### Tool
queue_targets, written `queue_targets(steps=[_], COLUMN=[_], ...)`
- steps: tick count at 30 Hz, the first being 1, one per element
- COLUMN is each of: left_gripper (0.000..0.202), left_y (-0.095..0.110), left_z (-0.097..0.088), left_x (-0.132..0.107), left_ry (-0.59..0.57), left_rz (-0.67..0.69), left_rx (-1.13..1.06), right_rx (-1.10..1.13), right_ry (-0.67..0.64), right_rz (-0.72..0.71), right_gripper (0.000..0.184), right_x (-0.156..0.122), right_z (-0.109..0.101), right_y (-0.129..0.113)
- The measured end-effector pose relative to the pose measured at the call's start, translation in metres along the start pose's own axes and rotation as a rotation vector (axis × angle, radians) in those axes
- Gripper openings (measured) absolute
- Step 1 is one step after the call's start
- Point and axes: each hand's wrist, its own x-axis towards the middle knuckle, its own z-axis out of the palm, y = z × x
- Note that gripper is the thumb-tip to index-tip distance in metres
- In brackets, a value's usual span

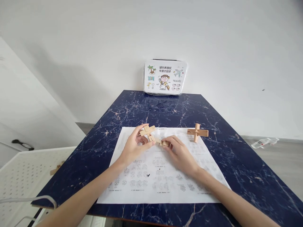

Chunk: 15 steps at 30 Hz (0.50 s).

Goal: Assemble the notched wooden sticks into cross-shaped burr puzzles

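My left hand (133,146) grips a partly built wooden puzzle cross (148,131) just above a white instruction sheet (161,179). My right hand (181,154) pinches a small wooden piece (164,143) that touches the lower end of that cross. Both hands meet over the sheet's upper middle. A second, assembled wooden cross (197,132) lies on the sheet's far right corner, a hand's width from my right hand.
The sheet lies on a dark blue marble-pattern table (236,164). A white illustrated box (165,77) leans on the wall at the table's far edge. A white perforated bin (26,173) with a wooden piece (56,169) stands at left. A clear plastic item (262,142) lies on the floor at right.
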Motion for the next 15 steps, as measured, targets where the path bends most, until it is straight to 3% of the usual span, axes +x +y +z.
queue_targets(steps=[7, 15], left_gripper=[0.064, 0.064], left_y=[0.002, -0.005], left_z=[0.002, 0.003], left_x=[-0.006, -0.007], left_ry=[-0.040, -0.096], left_rz=[0.120, 0.292], left_rx=[0.152, 0.301], right_rx=[0.215, 0.216], right_ry=[-0.040, 0.027], right_rz=[0.198, 0.252], right_gripper=[0.030, 0.034], right_x=[0.001, -0.001], right_z=[-0.006, -0.002], right_y=[-0.007, -0.011])
